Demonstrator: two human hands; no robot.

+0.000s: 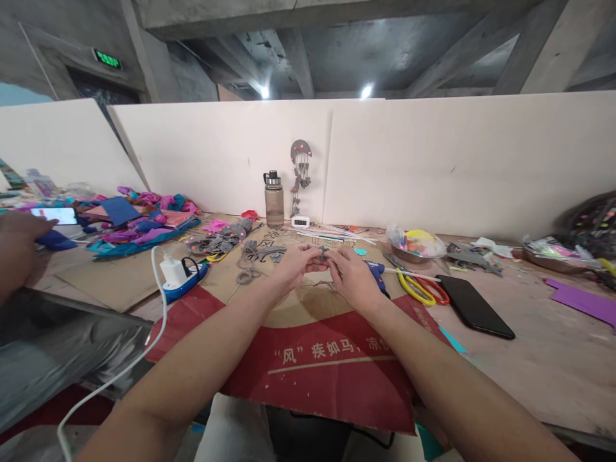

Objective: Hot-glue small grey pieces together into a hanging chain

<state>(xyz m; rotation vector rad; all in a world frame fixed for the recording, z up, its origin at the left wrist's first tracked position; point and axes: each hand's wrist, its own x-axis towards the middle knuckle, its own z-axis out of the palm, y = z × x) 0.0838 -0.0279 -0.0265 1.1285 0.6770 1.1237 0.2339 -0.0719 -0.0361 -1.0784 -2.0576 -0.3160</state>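
Both my hands meet over the cardboard [332, 359], fingertips close together. Between them is a small grey felt-like piece [323, 251]; its exact shape is too small to make out. My left hand [304, 263] pinches it from one side, my right hand [350, 273] from the other. Right beside my right hand lies a blue glue gun [376, 274] with a white glue stick [409, 274] at its back, partly hidden by the hand. To the left of my hands are a coil of grey cord [248, 276] and cut grey pieces [269, 251].
Yellow- and red-handled scissors [418, 287] and a black phone [474, 307] lie to the right. A bottle [274, 202] and a small clock [300, 222] stand behind. A power strip [185, 282] with a white cable is at left, near another person's hand [24, 234] and colourful fabric [144, 218].
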